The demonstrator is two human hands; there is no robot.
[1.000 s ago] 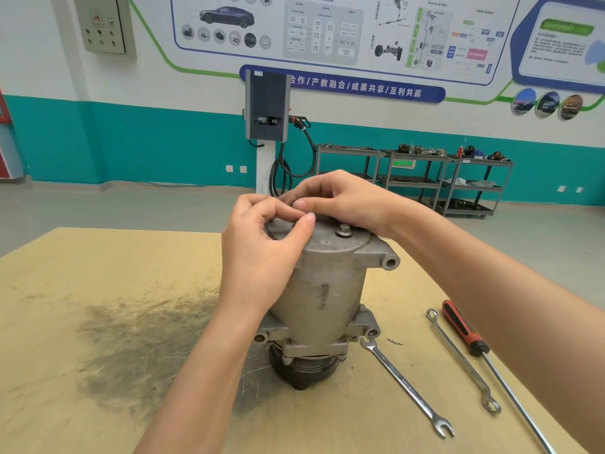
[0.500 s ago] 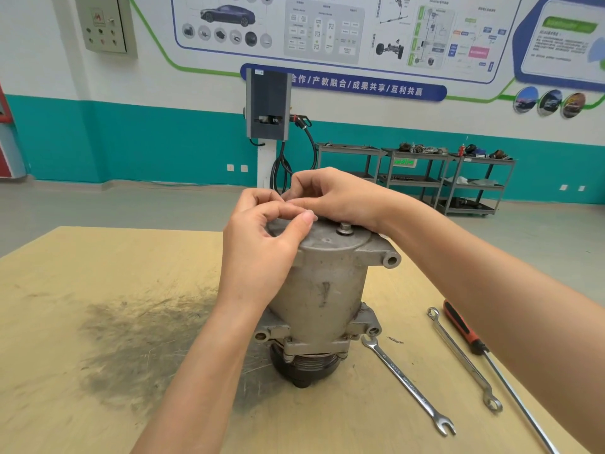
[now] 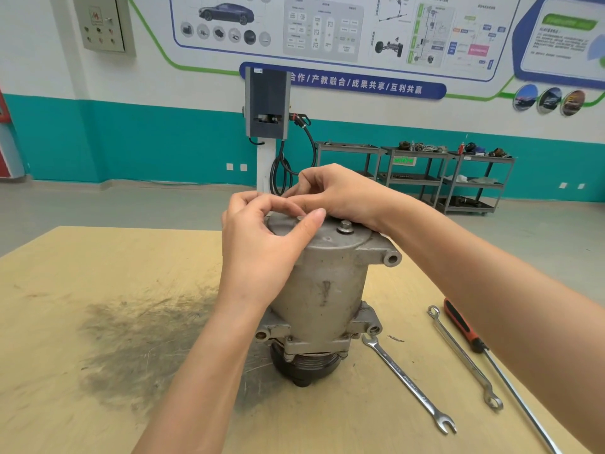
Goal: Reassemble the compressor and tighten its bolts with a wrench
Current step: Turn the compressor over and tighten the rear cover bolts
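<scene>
Dark smear of grime on the worktop, left of centre, reaching to the foot of the compressor.

My left hand is raised against the left side of the compressor's top. Fingers curled, thumb tip lying on the rim of the top cover. Whether the curled fingers have hold of anything I cannot tell; they hide their own tips.

Compressor stands upright near the middle of the worktop, pulley end down, grey housing up. One bolt sits in the top cover, on the right side of it, head standing proud.

My right hand comes in from the right, over the far edge of the top cover. Fingers bent and bunched with their tips down at the cover, just beside my left fingers. What they pinch, if anything, is hidden.

Right of the compressor, toward the near right corner: a combination wrench, ring end touching the compressor's base flange, open end nearest me. Beside it a slimmer double ring wrench. Then a screwdriver, red-and-black handle away from me, shaft running off toward the near edge.
</scene>
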